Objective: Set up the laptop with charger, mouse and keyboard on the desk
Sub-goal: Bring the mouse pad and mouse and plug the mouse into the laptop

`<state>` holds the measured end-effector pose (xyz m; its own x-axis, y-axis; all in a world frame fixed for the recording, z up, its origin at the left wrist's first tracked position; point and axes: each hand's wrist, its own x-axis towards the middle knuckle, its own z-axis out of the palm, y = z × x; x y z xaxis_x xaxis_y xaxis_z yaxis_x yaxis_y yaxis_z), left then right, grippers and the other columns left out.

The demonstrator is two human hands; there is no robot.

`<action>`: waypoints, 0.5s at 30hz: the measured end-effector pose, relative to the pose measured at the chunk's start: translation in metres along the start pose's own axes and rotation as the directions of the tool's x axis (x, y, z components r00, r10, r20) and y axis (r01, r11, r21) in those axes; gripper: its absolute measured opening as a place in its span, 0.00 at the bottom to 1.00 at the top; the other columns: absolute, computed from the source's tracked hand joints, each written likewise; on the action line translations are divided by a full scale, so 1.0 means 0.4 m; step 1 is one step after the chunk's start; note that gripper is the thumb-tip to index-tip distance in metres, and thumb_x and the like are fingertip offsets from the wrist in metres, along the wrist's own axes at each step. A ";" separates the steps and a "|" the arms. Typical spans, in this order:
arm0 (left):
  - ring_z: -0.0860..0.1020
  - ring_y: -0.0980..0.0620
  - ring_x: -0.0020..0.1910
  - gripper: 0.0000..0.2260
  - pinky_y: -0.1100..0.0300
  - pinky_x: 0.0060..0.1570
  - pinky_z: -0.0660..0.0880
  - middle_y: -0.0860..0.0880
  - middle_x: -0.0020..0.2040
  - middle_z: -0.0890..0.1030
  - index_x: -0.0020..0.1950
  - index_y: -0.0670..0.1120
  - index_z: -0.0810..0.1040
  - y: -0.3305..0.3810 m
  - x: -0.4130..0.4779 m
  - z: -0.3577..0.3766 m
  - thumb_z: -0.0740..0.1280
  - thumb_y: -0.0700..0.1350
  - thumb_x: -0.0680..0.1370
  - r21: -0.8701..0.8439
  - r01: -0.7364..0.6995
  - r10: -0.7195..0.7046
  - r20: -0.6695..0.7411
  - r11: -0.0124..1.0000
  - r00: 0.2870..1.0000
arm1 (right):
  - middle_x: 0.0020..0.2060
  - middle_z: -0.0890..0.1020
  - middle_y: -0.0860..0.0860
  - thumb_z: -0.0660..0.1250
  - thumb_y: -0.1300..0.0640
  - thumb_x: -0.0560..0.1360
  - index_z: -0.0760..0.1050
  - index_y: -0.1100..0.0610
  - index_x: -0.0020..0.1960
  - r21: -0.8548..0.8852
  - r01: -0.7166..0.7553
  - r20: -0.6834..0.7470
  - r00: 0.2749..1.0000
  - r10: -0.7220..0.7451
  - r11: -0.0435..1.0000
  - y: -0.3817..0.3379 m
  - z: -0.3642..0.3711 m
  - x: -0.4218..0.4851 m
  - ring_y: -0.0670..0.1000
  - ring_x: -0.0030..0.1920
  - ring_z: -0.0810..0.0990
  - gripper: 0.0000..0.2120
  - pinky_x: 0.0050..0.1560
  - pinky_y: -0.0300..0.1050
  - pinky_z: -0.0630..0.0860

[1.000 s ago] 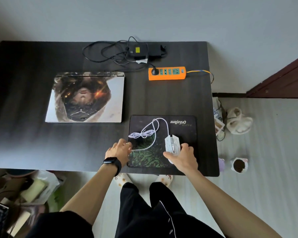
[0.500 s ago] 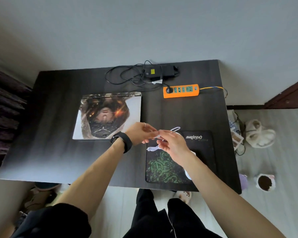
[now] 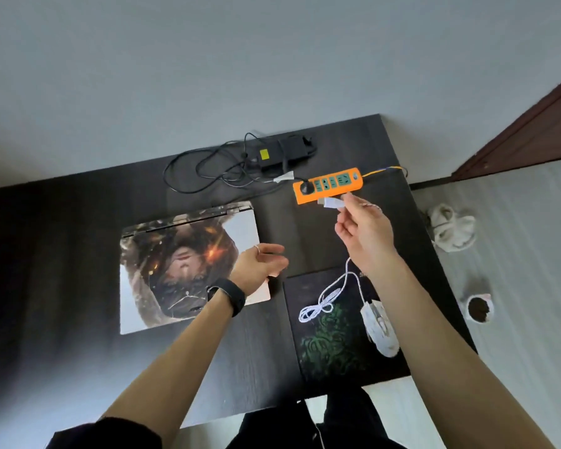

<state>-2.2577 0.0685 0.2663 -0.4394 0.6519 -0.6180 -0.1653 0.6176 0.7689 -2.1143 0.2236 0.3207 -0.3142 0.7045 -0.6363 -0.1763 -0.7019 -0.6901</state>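
A closed laptop (image 3: 175, 267) with a picture on its lid lies on the dark desk (image 3: 62, 254). A white mouse (image 3: 380, 328) sits on a black and green mouse pad (image 3: 331, 351), its white cable (image 3: 324, 299) partly bundled. My right hand (image 3: 363, 231) is raised above the desk and pinches the cable's USB plug (image 3: 331, 202) in front of the orange power strip (image 3: 327, 186). My left hand (image 3: 259, 264) hovers with relaxed fingers over the laptop's right edge and holds nothing. The black charger (image 3: 289, 150) with tangled cord lies at the back. No keyboard is in view.
The power strip's yellow lead runs off the desk's right edge. On the floor to the right lie a pale slipper (image 3: 452, 228) and a small cup with dark contents (image 3: 478, 307). A brown door edge (image 3: 531, 124) stands at far right.
My right hand has lifted the USB plug up and toward the power strip, unwinding part of the cable. My left hand has let go of the cable and drifted back over the laptop.
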 end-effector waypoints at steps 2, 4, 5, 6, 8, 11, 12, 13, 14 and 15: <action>0.77 0.54 0.35 0.10 0.70 0.31 0.72 0.49 0.42 0.82 0.57 0.44 0.78 -0.006 0.043 -0.016 0.71 0.39 0.76 0.036 -0.018 0.019 -0.022 0.999 1.000 | 0.35 0.80 0.50 0.70 0.57 0.79 0.79 0.56 0.50 0.041 0.052 0.013 0.999 -0.052 0.998 -0.026 0.013 0.000 0.46 0.34 0.78 0.03 0.43 0.41 0.78; 0.79 0.54 0.41 0.08 0.62 0.43 0.76 0.50 0.45 0.83 0.55 0.47 0.79 -0.024 0.091 -0.029 0.71 0.42 0.76 0.149 -0.035 0.041 -0.036 0.988 0.998 | 0.35 0.80 0.50 0.69 0.57 0.79 0.79 0.57 0.50 0.039 0.021 -0.002 1.000 -0.021 0.999 -0.005 0.009 0.007 0.46 0.34 0.78 0.03 0.43 0.41 0.78; 0.80 0.53 0.46 0.08 0.58 0.51 0.76 0.51 0.49 0.83 0.54 0.49 0.79 -0.038 0.112 -0.033 0.71 0.44 0.75 0.235 -0.035 0.046 -0.042 0.971 0.998 | 0.35 0.79 0.50 0.68 0.57 0.80 0.79 0.57 0.50 0.037 -0.021 -0.012 1.000 0.022 0.999 0.022 0.001 0.010 0.46 0.34 0.78 0.04 0.44 0.42 0.77; 0.79 0.51 0.52 0.09 0.55 0.58 0.75 0.51 0.54 0.82 0.55 0.50 0.78 -0.055 0.132 -0.038 0.70 0.46 0.76 0.342 -0.031 0.052 -0.052 0.939 0.997 | 0.35 0.78 0.51 0.66 0.56 0.81 0.79 0.57 0.49 0.043 -0.073 -0.024 0.997 0.074 0.996 0.057 -0.011 0.016 0.46 0.35 0.78 0.05 0.45 0.42 0.76; 0.73 0.47 0.63 0.14 0.53 0.65 0.69 0.49 0.64 0.76 0.61 0.52 0.77 -0.092 0.160 -0.048 0.68 0.50 0.76 0.571 -0.024 0.077 -0.069 0.820 0.995 | 0.34 0.77 0.51 0.64 0.56 0.82 0.78 0.58 0.47 0.074 -0.190 -0.047 0.980 0.194 0.979 0.140 -0.041 0.025 0.46 0.34 0.77 0.08 0.47 0.42 0.75; 0.62 0.45 0.72 0.22 0.48 0.68 0.65 0.50 0.73 0.64 0.69 0.53 0.70 -0.151 0.168 -0.057 0.66 0.54 0.76 0.741 0.042 0.098 -0.145 0.670 0.985 | 0.33 0.77 0.51 0.65 0.55 0.82 0.79 0.59 0.47 0.159 -0.335 -0.086 0.932 0.351 0.929 0.263 -0.079 0.045 0.45 0.33 0.76 0.09 0.45 0.41 0.75; 0.61 0.45 0.73 0.24 0.47 0.69 0.65 0.50 0.75 0.61 0.71 0.53 0.68 -0.171 0.165 -0.056 0.66 0.54 0.76 0.771 0.042 0.128 -0.159 0.636 0.979 | 0.34 0.77 0.51 0.67 0.55 0.81 0.80 0.60 0.48 0.213 -0.371 -0.095 0.913 0.397 0.904 0.292 -0.088 0.053 0.45 0.33 0.76 0.09 0.43 0.40 0.76; 0.61 0.45 0.73 0.26 0.46 0.69 0.64 0.51 0.76 0.60 0.73 0.52 0.67 -0.192 0.163 -0.054 0.66 0.54 0.76 0.799 0.034 0.166 -0.166 0.600 0.972 | 0.34 0.79 0.51 0.68 0.55 0.80 0.81 0.60 0.49 0.273 -0.402 -0.092 0.893 0.440 0.874 0.318 -0.095 0.064 0.45 0.33 0.76 0.08 0.41 0.39 0.77; 0.61 0.45 0.73 0.27 0.46 0.69 0.63 0.51 0.77 0.59 0.74 0.52 0.65 -0.214 0.165 -0.051 0.66 0.55 0.76 0.823 0.021 0.207 -0.167 0.567 0.964 | 0.35 0.80 0.51 0.70 0.55 0.79 0.82 0.61 0.50 0.323 -0.425 -0.083 0.877 0.473 0.845 0.337 -0.098 0.076 0.44 0.33 0.76 0.09 0.40 0.38 0.77; 0.61 0.45 0.73 0.28 0.46 0.70 0.63 0.51 0.77 0.58 0.75 0.53 0.64 -0.233 0.167 -0.049 0.65 0.56 0.76 0.841 0.009 0.247 -0.170 0.542 0.954 | 0.36 0.81 0.51 0.71 0.55 0.78 0.82 0.62 0.52 0.360 -0.441 -0.070 0.866 0.495 0.822 0.353 -0.099 0.092 0.44 0.33 0.77 0.09 0.39 0.37 0.78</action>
<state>-2.2889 0.0460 0.1565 -0.6098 0.6997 -0.3723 0.6485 0.7105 0.2731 -2.1139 0.1547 0.1862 -0.2943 0.2697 -0.9169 -0.3417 -0.9256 -0.1627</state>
